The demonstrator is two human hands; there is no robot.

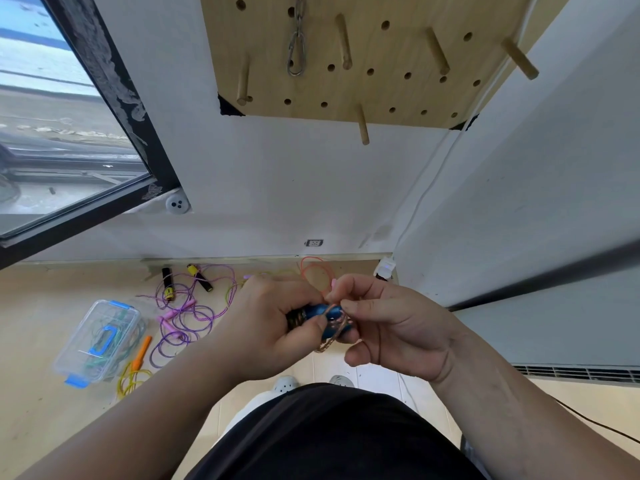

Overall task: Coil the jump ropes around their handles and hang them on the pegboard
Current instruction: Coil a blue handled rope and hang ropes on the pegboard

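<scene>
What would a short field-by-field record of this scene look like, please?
grip: left hand grips the shiny blue jump-rope handles
winding: right hand pinches the coppery braided rope looped round those handles
pegboard: light wooden pegboard on the wall; no jump rope visible on its pegs; a metal chain with snap hook hangs there
floor: purple rope with pink handles, clear plastic box with blue clips, yellow rope with orange handle

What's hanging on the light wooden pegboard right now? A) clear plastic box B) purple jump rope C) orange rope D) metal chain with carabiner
D: only a metal chain with carabiner hangs on the light wooden pegboard; the blue-handled jump rope is in the left hand and right hand.
</scene>
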